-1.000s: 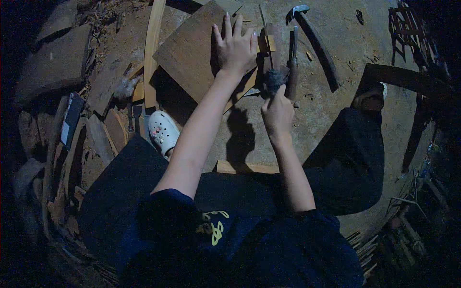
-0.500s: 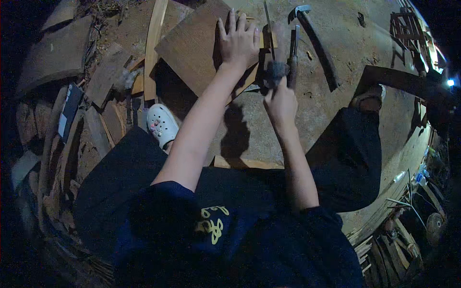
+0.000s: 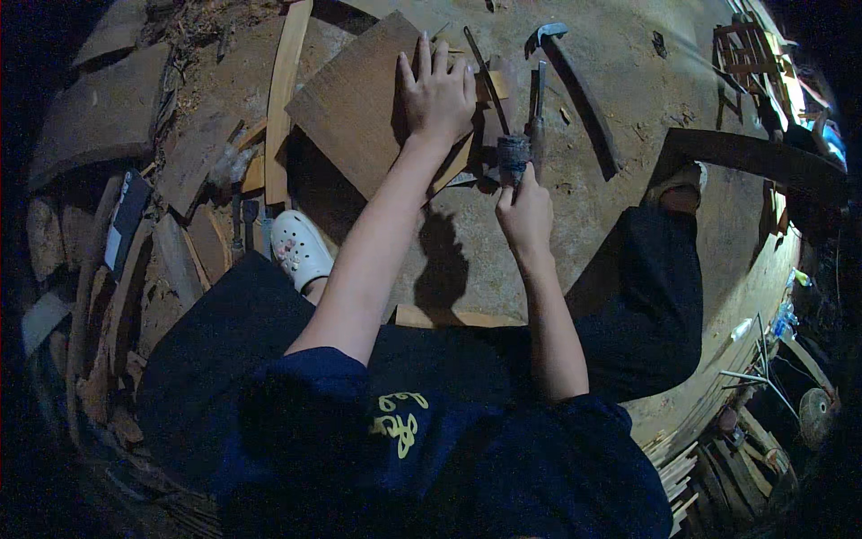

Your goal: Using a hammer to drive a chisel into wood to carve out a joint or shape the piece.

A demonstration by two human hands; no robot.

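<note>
My left hand (image 3: pixel 437 101) lies flat on a square brown wooden board (image 3: pixel 346 112), fingers spread. The board sits at an angle on the floor, with lighter wood pieces (image 3: pixel 492 86) showing by its right edge. My right hand (image 3: pixel 525 214) is closed round the lower end of a tool with a long, thin dark blade and a thick, wrapped-looking grip (image 3: pixel 513 151). The blade points away and slants left, just right of the board; its exact kind is unclear. A narrow chisel-like tool (image 3: pixel 538 99) lies right beside it. Farther right is an adze-like tool (image 3: pixel 584 103) with a metal head and curved dark handle.
A long, pale wooden strip (image 3: pixel 285 108) lies left of the board. My white clog (image 3: pixel 301 247) is near its lower end. Scrap wood (image 3: pixel 184 171) and a handsaw-like blade (image 3: pixel 127 216) crowd the left. A wooden rack (image 3: pixel 750 54) stands far right, and thin sticks (image 3: pixel 669 472) lie lower right.
The blade in my right hand has tilted to the left, and its grip is less blurred. My left hand stays on the board. The whole view has shifted slightly.
</note>
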